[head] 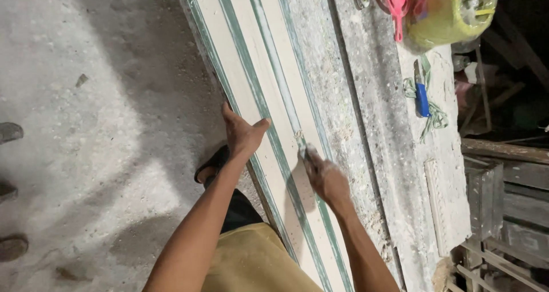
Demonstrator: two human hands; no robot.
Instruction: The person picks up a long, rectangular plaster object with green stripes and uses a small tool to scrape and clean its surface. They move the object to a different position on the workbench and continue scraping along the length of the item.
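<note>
A single head-worn camera looks steeply down from above the person's chest, close over both forearms. It faces along the long cream moulded panel with green grooves [269, 97], the dusty grey desk [372, 126] right, the pale concrete floor [103, 126] left.

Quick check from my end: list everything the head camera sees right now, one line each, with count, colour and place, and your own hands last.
moulded strip: one, cream with green grooves, long, running up the middle of the bench
workbench: one, grey and dusty, right of the strip
blue-handled tool: one, on the bench at right, lying on green shavings
carved trim piece: one, pale, near the bench's right edge
pink plastic tool: one, top of the bench
wrapped yellow-green bundle: one, top right
concrete floor: grey, left
sandal: one, black, on the floor under the left arm
left hand: flat on the strip's left edge
right hand: pressing something small, too hidden to name, into a green groove
</note>
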